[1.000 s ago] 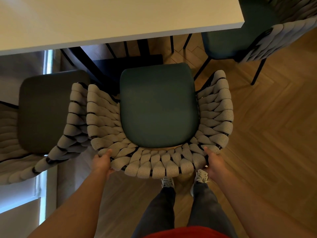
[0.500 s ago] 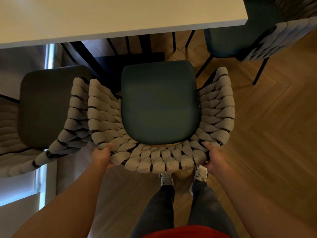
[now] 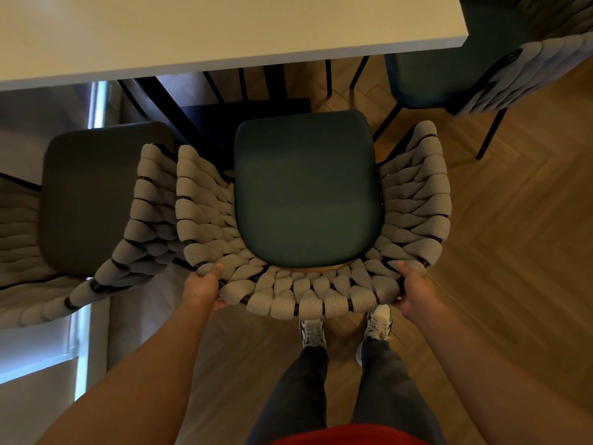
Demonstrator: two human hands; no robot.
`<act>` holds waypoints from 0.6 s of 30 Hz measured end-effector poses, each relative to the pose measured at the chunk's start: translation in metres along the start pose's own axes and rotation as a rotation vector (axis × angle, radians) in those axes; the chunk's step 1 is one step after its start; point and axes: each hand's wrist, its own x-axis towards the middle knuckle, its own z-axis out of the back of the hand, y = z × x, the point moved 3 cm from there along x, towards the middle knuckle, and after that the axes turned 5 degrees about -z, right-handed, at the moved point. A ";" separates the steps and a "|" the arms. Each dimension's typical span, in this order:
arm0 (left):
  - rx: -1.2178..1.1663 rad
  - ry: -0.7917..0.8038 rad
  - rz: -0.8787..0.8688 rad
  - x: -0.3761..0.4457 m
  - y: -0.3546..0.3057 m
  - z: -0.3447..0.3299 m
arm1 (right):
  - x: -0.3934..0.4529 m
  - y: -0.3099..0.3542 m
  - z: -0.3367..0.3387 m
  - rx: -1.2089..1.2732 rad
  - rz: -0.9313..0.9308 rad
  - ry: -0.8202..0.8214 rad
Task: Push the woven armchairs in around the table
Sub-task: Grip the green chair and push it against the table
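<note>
A woven armchair point(image 3: 308, 297) with a thick grey rope back and a dark green seat cushion stands right below me, facing the white table point(image 3: 224, 30). The front of its seat lies short of the table edge. My left hand point(image 3: 203, 289) grips the left rear corner of the woven back, thumb over the rim. My right hand point(image 3: 414, 289) grips the right rear corner the same way.
A second woven armchair point(image 3: 106, 200) stands close on the left, its arm touching the one I hold. A third armchair point(image 3: 500, 65) stands at the table's right end. Black table legs point(image 3: 167, 104) lie under the top. My feet point(image 3: 346, 326) stand behind the chair on wooden floor.
The chair has slid forward toward the table with both hands on its back. I have stepped after it.
</note>
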 end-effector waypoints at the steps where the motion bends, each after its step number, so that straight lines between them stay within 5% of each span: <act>1: 0.002 -0.002 0.000 0.000 0.000 0.000 | 0.000 0.000 0.000 -0.001 0.001 -0.001; 18: -0.011 -0.012 0.017 0.007 -0.003 0.011 | -0.004 -0.013 -0.002 0.009 0.016 0.028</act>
